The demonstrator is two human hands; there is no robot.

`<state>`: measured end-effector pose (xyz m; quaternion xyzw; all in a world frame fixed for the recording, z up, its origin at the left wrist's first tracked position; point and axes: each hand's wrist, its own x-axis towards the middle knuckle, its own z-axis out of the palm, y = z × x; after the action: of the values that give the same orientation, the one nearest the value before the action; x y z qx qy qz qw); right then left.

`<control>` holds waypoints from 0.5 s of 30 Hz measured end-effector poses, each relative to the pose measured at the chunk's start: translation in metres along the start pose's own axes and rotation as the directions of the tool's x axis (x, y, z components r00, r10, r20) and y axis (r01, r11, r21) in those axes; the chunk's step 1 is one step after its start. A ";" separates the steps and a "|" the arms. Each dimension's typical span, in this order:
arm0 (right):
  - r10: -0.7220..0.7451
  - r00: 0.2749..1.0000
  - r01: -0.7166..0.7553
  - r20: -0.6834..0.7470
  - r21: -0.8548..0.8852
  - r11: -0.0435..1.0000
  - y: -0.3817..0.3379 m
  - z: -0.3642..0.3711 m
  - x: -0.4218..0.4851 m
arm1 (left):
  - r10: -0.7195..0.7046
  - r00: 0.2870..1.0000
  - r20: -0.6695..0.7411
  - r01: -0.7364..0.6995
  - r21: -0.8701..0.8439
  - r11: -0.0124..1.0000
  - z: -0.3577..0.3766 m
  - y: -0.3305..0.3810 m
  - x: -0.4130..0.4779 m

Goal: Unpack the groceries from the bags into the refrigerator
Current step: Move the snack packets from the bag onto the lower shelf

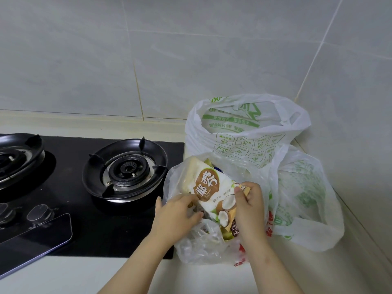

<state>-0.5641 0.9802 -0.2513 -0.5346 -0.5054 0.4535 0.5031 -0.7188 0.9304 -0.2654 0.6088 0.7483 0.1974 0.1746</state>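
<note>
Coconut packet [214, 194], half out of the front bag [191, 249] right of the hob [95, 219], is pinched by fingers of the right hand [248, 209]; whether the left hand [176, 213] grasps it is unclear. Snagging plastic could spill groceries.

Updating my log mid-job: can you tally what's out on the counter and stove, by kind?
Bags: 3
Burners: 2
Knobs: 2
Coconut packet: 1
Phone: 1
Total: 9, not counting the part-hidden items inside the front bag.
</note>
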 end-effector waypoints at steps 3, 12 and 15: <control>0.038 0.998 -0.034 -0.056 0.068 0.997 -0.003 -0.003 0.004 | -0.039 0.999 0.001 0.039 0.002 0.999 0.003 0.002 0.002; 0.119 0.968 -0.081 -0.220 0.173 0.982 0.000 -0.010 0.012 | -0.097 0.979 -0.182 0.080 -0.096 0.992 0.003 0.019 0.006; 0.162 0.958 -0.111 -0.236 0.213 0.971 -0.005 -0.012 0.012 | -0.096 0.968 -0.233 0.063 -0.147 0.987 0.000 0.027 0.009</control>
<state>-0.5519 0.9916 -0.2452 -0.5691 -0.3518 0.4636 0.5809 -0.6978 0.9437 -0.2513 0.5366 0.7721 0.3135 0.1329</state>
